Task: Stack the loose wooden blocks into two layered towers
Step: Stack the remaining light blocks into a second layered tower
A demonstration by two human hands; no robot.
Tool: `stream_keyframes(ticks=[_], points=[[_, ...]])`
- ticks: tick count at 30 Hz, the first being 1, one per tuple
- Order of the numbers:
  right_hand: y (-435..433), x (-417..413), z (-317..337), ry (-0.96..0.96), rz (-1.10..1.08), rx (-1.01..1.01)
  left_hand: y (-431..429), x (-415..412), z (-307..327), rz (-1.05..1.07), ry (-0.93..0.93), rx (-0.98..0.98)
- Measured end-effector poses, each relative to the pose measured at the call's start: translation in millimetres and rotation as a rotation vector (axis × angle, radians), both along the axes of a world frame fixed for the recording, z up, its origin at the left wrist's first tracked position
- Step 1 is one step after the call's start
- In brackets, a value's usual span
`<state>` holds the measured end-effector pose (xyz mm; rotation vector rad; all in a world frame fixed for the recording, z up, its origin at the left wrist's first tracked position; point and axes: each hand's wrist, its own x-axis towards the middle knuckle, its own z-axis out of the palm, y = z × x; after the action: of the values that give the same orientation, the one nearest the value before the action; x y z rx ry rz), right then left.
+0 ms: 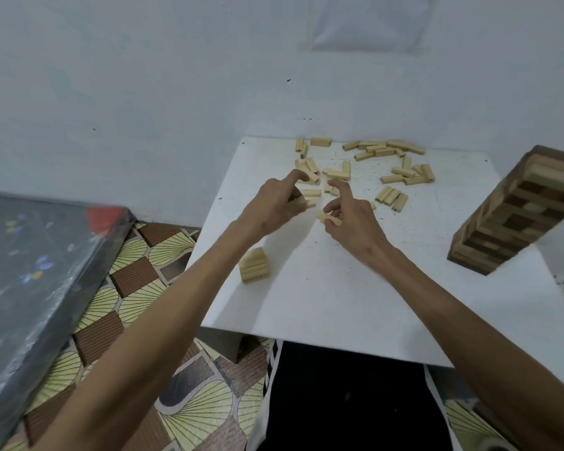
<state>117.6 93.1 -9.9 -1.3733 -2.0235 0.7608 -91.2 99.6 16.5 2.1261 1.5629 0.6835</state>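
Both hands reach over the white table (306, 304) to the loose blocks (385, 149) scattered along its far half.

- Left hand (274, 206): index finger is extended and the other fingers are curled against blocks beside it. Blur hides whether it grips one.
- Right hand (350, 219): index finger is raised, and the lower fingers pinch a pale block (325, 217).
- A short pale stack (254, 265) stands near the left forearm.
- A tall dark tower (515, 213) stands at the right edge.
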Motion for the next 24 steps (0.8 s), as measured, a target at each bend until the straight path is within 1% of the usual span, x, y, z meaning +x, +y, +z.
stream_keyframes(ticks=[3, 8, 11, 13, 15, 17, 20, 24], points=[[-25.6, 15.5, -1.7, 0.027, -0.02, -0.022, -29.8, 25.9, -5.2, 0.014, -0.026, -0.024], [-69.6, 35.9, -13.0, 0.047, -0.061, -0.072, -70.6, 49.7, -20.7, 0.115, -0.064, -0.05], [-91.5, 46.6, -23.9, 0.01, -0.01, -0.063, -92.1, 62.6, -31.7, 0.146, -0.065, -0.072], [-97.7, 51.7, -31.0, 0.0, 0.044, -0.038, -100.3, 68.4, -38.8, 0.164, -0.108, -0.098], [-96.8, 56.9, -35.2, 0.031, 0.049, -0.022, -102.9, 70.2, -41.7, 0.182, -0.133, -0.108], [-91.7, 60.9, -36.5, 0.036, -0.001, 0.004, -100.9, 67.2, -41.0, 0.209, -0.139, -0.104], [-85.5, 64.7, -37.5, -0.063, -0.071, 0.08, -94.0, 60.5, -35.3, 0.238, -0.167, -0.123], [-80.6, 61.7, -35.2, -0.042, -0.087, -0.015, -84.0, 58.6, -28.0, 0.213, -0.146, -0.166]])
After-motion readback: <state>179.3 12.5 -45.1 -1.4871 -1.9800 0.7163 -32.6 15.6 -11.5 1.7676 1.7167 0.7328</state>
